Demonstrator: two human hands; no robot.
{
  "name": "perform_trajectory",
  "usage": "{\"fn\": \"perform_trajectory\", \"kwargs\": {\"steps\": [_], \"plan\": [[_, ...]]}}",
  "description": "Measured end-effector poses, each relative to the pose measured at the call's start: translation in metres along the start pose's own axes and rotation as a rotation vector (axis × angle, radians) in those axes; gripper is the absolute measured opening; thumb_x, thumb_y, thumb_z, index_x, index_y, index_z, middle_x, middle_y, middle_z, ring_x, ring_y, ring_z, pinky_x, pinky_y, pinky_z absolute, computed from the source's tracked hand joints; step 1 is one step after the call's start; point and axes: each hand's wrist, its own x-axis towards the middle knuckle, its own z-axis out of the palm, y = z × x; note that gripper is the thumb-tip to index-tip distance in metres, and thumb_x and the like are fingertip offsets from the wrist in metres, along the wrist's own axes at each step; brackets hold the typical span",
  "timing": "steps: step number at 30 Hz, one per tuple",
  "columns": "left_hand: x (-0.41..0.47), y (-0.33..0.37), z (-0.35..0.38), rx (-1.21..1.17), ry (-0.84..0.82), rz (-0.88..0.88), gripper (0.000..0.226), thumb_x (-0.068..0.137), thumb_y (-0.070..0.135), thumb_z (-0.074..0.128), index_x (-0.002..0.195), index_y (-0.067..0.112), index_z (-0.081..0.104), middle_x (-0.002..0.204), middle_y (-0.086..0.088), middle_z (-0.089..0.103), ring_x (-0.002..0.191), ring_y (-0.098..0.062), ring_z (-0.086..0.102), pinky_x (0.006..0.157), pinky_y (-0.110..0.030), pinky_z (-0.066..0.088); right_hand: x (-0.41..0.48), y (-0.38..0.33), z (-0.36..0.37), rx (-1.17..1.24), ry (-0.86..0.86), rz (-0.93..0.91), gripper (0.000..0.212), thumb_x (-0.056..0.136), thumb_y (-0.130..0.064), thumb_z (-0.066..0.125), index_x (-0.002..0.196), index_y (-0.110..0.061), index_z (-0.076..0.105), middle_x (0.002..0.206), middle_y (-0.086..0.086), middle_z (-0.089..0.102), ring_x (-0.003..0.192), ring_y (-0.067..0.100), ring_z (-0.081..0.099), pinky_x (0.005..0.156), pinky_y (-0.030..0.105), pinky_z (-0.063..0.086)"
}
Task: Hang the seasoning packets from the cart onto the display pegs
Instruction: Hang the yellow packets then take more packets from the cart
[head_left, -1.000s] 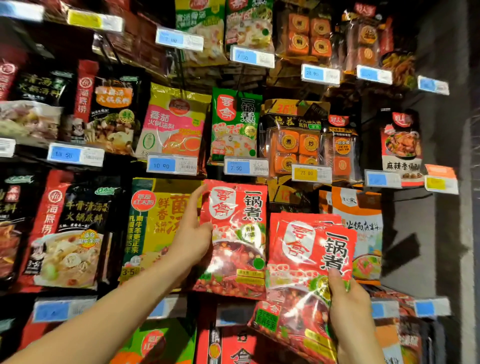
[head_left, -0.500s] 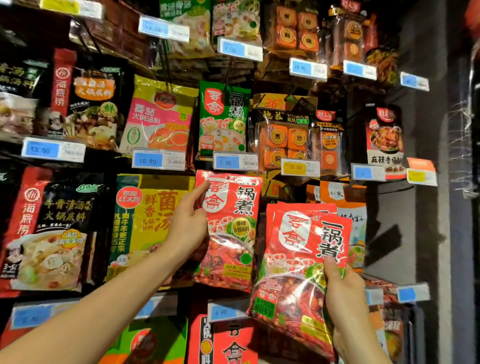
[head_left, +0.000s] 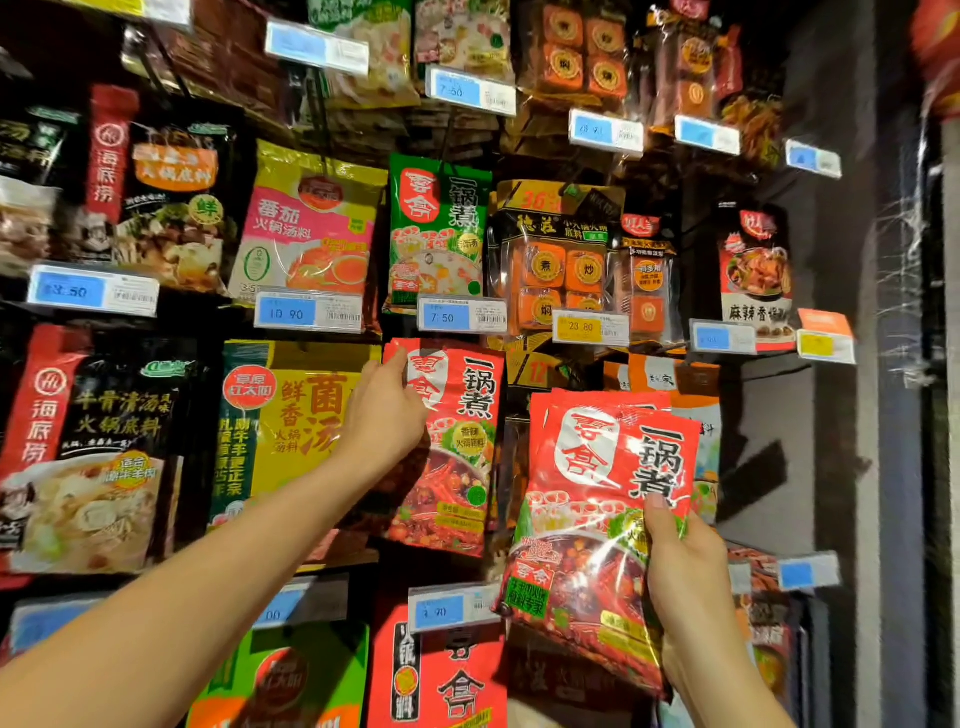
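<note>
1. Far left, lower row: black-and-red packet (head_left: 88, 452) hanging on the display wall, below a blue price tag (head_left: 93, 291)
2. Next to the right, same row: yellow packet (head_left: 291, 415) under the blue "10.90" tag (head_left: 309, 312), with a pink-and-yellow packet (head_left: 306, 223) one row up
3. At centre, left hand (head_left: 384, 415) raised across the yellow packet to the upper left corner of the hanging red packet (head_left: 457, 452). Grip: forefinger stretched up along the packet's left edge, thumb laid on the printed front, edge pinched between thumb and the fingers behind. Remaining fingers hidden by the back of the hand
4. Position of the hanging red packet: upright against the display, directly below the "7.50" tag (head_left: 462, 317) and the green packet (head_left: 439, 228). Top edge tucked behind that tag. Engagement with a peg: cannot tell
5. Right of centre: stack of red packets (head_left: 597, 493), same print, at least two, held free in front of the display. Apart from the hanging red packet, top leaning a little to the right
6. Below it, right hand (head_left: 685, 577) closed round the lower right part of the stack, thumb pressed on the front, fingers behind and out of sight
7. Upper right: packs of orange cubes (head_left: 561, 270) above a yellow "23.80" tag (head_left: 589, 327). Far right: grey wall (head_left: 831, 467)
</note>
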Motion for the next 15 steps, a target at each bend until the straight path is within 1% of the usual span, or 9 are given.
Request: {"fn": "perform_trajectory", "kwargs": {"steps": [2, 4, 6, 7, 8, 9, 13, 15], "plan": [[0.002, 0.000, 0.005, 0.068, 0.031, 0.010, 0.063, 0.099, 0.007, 0.045, 0.160, 0.014, 0.030, 0.153, -0.024, 0.041, 0.145, -0.039, 0.035, 0.114, -0.052, 0.034, 0.000, -0.001, 0.000, -0.011, -0.014, 0.004, 0.023, 0.106, -0.043, 0.052, 0.106, -0.024, 0.065, 0.103, 0.003, 0.077, 0.096, 0.031, 0.073, 0.094, 0.059, 0.056], [-0.001, 0.004, 0.006, 0.115, 0.052, 0.035, 0.066, 0.099, 0.006, 0.046, 0.160, 0.022, 0.030, 0.151, -0.024, 0.040, 0.135, -0.044, 0.045, 0.108, -0.053, 0.040, 0.001, -0.002, 0.000, -0.019, -0.030, 0.003, 0.023, 0.105, -0.044, 0.051, 0.105, -0.025, 0.065, 0.102, 0.004, 0.077, 0.095, 0.031, 0.074, 0.093, 0.059, 0.056], [-0.007, 0.008, 0.005, 0.152, 0.041, 0.062, 0.070, 0.097, 0.002, 0.047, 0.159, 0.029, 0.032, 0.152, -0.024, 0.034, 0.124, -0.047, 0.053, 0.097, -0.049, 0.047, 0.001, -0.002, 0.001, -0.014, -0.044, 0.005, 0.022, 0.105, -0.045, 0.051, 0.104, -0.027, 0.064, 0.102, 0.005, 0.077, 0.096, 0.032, 0.073, 0.093, 0.059, 0.056], [-0.008, 0.009, 0.005, 0.170, 0.029, 0.061, 0.072, 0.096, -0.001, 0.047, 0.158, 0.031, 0.033, 0.153, -0.025, 0.031, 0.118, -0.047, 0.055, 0.089, -0.046, 0.048, 0.002, -0.002, 0.001, -0.015, -0.047, 0.003, 0.022, 0.105, -0.045, 0.052, 0.105, -0.027, 0.064, 0.104, 0.005, 0.077, 0.097, 0.032, 0.073, 0.094, 0.059, 0.055], [-0.008, 0.008, 0.006, 0.185, 0.025, 0.055, 0.074, 0.094, -0.003, 0.047, 0.158, 0.031, 0.034, 0.152, -0.025, 0.031, 0.113, -0.046, 0.057, 0.081, -0.041, 0.047, 0.002, -0.001, 0.001, -0.018, -0.045, 0.000, 0.022, 0.105, -0.045, 0.052, 0.106, -0.027, 0.064, 0.106, 0.005, 0.076, 0.099, 0.032, 0.073, 0.095, 0.059, 0.055], [-0.006, 0.006, 0.007, 0.194, 0.023, 0.038, 0.076, 0.092, -0.004, 0.047, 0.158, 0.031, 0.034, 0.150, -0.025, 0.032, 0.107, -0.045, 0.059, 0.077, -0.038, 0.044, 0.001, -0.003, 0.002, -0.017, -0.049, -0.005, 0.022, 0.105, -0.045, 0.052, 0.106, -0.027, 0.064, 0.107, 0.005, 0.076, 0.100, 0.032, 0.072, 0.096, 0.059, 0.054], [-0.001, 0.001, 0.012, 0.181, 0.015, -0.014, 0.078, 0.092, -0.003, 0.049, 0.159, 0.032, 0.031, 0.142, -0.023, 0.034, 0.091, -0.041, 0.060, 0.072, -0.037, 0.045, -0.003, -0.002, 0.005, -0.030, -0.069, -0.024, 0.022, 0.105, -0.043, 0.050, 0.108, -0.026, 0.063, 0.110, 0.005, 0.073, 0.103, 0.032, 0.070, 0.099, 0.058, 0.053], [-0.003, 0.000, 0.014, 0.124, 0.038, 0.001, 0.077, 0.093, -0.003, 0.047, 0.159, 0.031, 0.031, 0.140, -0.022, 0.035, 0.078, -0.031, 0.054, 0.069, -0.034, 0.042, -0.005, -0.004, 0.005, -0.025, -0.085, -0.027, 0.021, 0.106, -0.042, 0.049, 0.113, -0.026, 0.061, 0.110, 0.002, 0.072, 0.104, 0.030, 0.068, 0.100, 0.056, 0.052]]}}
